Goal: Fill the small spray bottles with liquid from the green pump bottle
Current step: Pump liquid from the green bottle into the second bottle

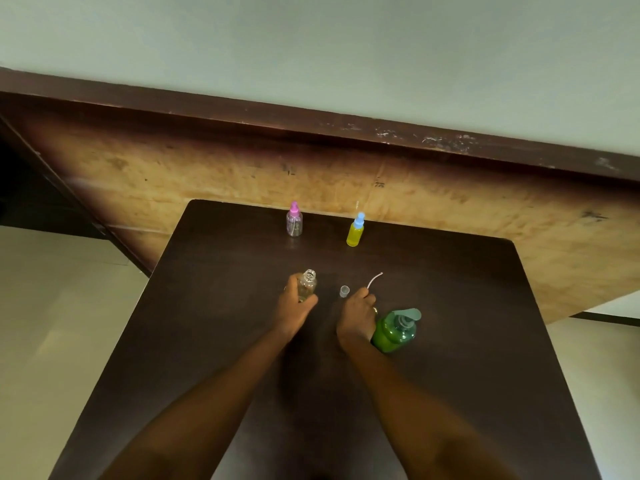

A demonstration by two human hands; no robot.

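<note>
Dark table [450, 341], viewed from above. Both forearms come in from 6 o'clock.

Left hand [294, 306]: fingers and thumb are curled round the lower half of a clear bottle [308, 282], which stands upright near table centre. Its neck is open and the threads are bare. There is a faint tint low inside; the level is not readable.

Right hand [356, 315]: closed, knuckles up, at 3 o'clock of the left hand and apart from it. It grips the near end of a thin white tube [374, 280]. The tube curves out of the fist toward 1 o'clock. Whatever it joins is hidden inside the fingers. One finger wears a ring [375, 310].

Cap [344, 291]: small, clear and upright on the table between the two hands, at 11 o'clock of the right hand. Contact with the fingers cannot be told.

Pump bottle [396, 330]: green, standing at 4 o'clock of the right hand, just beside the wrist. The pump head is fitted, with its spout toward 2 o'clock.

Far edge, 12 o'clock: pink bottle [294, 221] with a clear body and pink top. Yellow bottle [356, 230] with a blue top stands at its 3 o'clock. Both are upright, apart, tops on.

Beyond the table are a worn tan board [207, 181] and a pale wall [311, 46].
</note>
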